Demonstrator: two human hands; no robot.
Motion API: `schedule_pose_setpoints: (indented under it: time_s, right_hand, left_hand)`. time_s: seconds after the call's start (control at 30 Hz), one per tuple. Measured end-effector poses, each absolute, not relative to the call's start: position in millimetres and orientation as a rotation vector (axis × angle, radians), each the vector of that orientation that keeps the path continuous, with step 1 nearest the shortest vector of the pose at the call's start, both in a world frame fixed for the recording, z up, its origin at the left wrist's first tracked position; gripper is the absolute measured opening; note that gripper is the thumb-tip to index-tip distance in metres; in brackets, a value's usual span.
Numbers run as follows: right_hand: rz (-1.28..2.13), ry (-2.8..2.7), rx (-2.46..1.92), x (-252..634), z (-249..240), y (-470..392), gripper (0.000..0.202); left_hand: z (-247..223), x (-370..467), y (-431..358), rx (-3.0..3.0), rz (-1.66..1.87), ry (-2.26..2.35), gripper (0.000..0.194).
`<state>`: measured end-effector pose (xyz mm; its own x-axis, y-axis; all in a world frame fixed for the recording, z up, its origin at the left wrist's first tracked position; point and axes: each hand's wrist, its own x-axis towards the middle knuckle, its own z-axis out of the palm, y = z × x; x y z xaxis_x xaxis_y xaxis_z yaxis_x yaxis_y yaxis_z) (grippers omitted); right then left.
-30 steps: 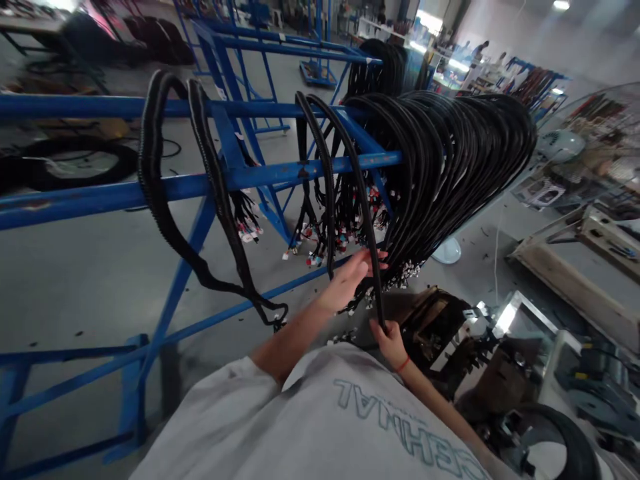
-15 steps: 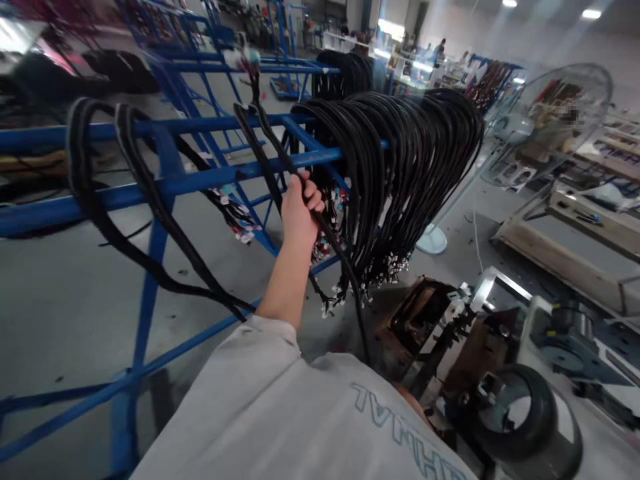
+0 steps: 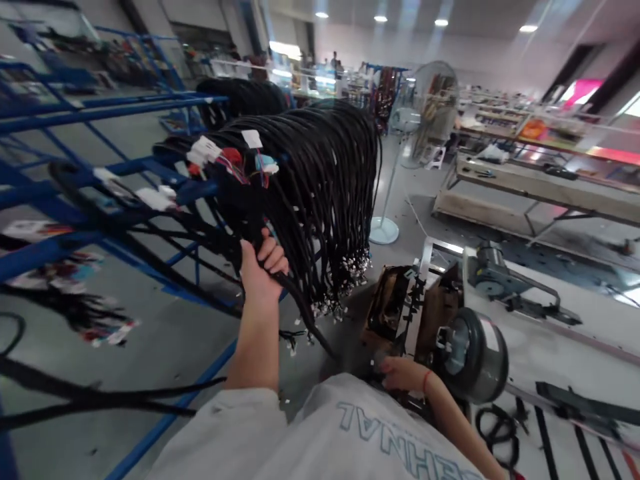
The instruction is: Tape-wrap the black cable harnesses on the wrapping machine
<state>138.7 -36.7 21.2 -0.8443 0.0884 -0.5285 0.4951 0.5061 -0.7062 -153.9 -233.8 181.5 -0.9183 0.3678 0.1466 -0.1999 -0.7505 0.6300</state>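
My left hand (image 3: 263, 267) is closed around a black sleeved wire harness (image 3: 306, 310). Above the fist, the harness's white, red and blue connectors (image 3: 220, 157) stick up in front of the rack. Below it, the sleeve slants down toward my shirt. My right hand (image 3: 404, 373), with a red cord at the wrist, is low on the right by the workbench edge. Its fingers are bent around something dark and blurred that I cannot make out. Just beyond my left hand, a thick row of black harnesses (image 3: 330, 167) hangs with white connectors at the bottom.
A blue metal rack (image 3: 197, 191) runs along the left, with more harnesses draped over it. On the right, a bench holds a dark tape roll (image 3: 483, 357) and a grey machine (image 3: 495, 277). Behind stand a cardboard box (image 3: 385, 307), a pedestal fan (image 3: 384, 230) and long tables (image 3: 545, 183).
The view has swung right. My left hand still grips the harness, whose connector end is now larger and nearer the view. My right hand has come into sight.
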Motion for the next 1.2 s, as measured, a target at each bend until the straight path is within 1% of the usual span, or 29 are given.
schedule_pose_setpoints:
  time_s: [0.07,0.13,0.17,0.2,0.3,0.33,0.37,0.4,0.43,0.5,0.53,0.57,0.6,0.63,0.67,0.73,0.8,0.83,0.87,0.9,0.97,1.03,1.13,1.2]
  right_hand:
    - [-1.528,2.237,0.530,148,38,-31,0.048]
    - [-1.992,2.154,0.483,155,64,-26,0.068]
    - [-2.242,2.125,0.434,159,78,-23,0.072]
    - [-2.466,2.122,0.387,163,92,-21,0.068]
    - [-2.991,2.166,0.329,173,125,-21,0.033]
    - [-3.141,2.125,0.258,176,133,-23,0.030]
    - [-3.291,2.026,0.104,179,140,-25,0.032]
    - [-3.410,1.877,-0.143,181,146,-27,0.035]
    - [-3.476,1.711,-0.434,184,153,-28,0.035]
    - [-3.482,1.514,-0.916,190,168,-28,0.037]
    - [-3.474,1.540,-1.010,195,176,-29,0.038]
    - [-3.486,1.638,-0.989,200,185,-29,0.039]
    - [-3.507,1.792,-0.840,205,194,-31,0.039]
    - [-3.531,1.976,-0.582,209,203,-34,0.038]
    - [-3.532,2.173,-0.211,212,209,-37,0.037]
    - [-3.412,2.482,0.802,213,215,-45,0.036]
    - [-3.088,2.562,1.841,208,208,-52,0.037]
    - [-2.909,2.531,2.233,206,202,-53,0.036]
    - [-2.748,2.480,2.524,204,196,-54,0.035]
    - [-2.612,2.428,2.724,205,191,-54,0.033]
    - [-2.423,2.305,2.927,210,187,-53,0.033]
    - [-2.392,2.174,2.959,217,187,-54,0.040]
    - [-2.519,1.950,2.878,213,180,-59,0.048]
    - [-2.639,1.694,2.771,195,160,-66,0.046]
  left_hand:
    - [172,-120,-207,0.450,2.279,0.904,0.043]
    - [152,-58,-174,0.559,1.787,0.946,0.051]
    - [142,-25,-158,0.624,1.564,0.974,0.054]
    - [135,5,-144,0.676,1.384,0.978,0.055]
    - [131,60,-120,0.747,1.086,0.869,0.057]
    - [133,65,-116,0.773,0.995,0.779,0.059]
    - [135,66,-113,0.797,0.886,0.664,0.062]
    - [136,63,-109,0.817,0.746,0.531,0.065]
    - [136,61,-105,0.823,0.592,0.394,0.067]
    - [131,62,-100,0.795,0.319,0.177,0.068]
    - [129,65,-98,0.773,0.235,0.114,0.065]
    - [127,69,-99,0.755,0.196,0.077,0.062]
    - [126,73,-100,0.741,0.195,0.063,0.060]
    - [127,76,-100,0.737,0.222,0.067,0.059]
    - [128,77,-100,0.748,0.259,0.086,0.058]
    - [130,73,-96,0.843,0.360,0.179,0.053]
    - [128,63,-88,1.016,0.514,0.382,0.042]
    - [125,57,-84,1.107,0.601,0.509,0.035]
    - [120,51,-81,1.184,0.675,0.626,0.029]
    - [116,43,-78,1.244,0.717,0.707,0.024]
    - [106,26,-75,1.309,0.677,0.723,0.017]
    - [95,2,-72,1.297,0.521,0.619,0.015]
    - [78,-42,-69,1.151,0.300,0.555,0.018]
    - [66,-74,-69,1.022,0.253,0.659,0.019]
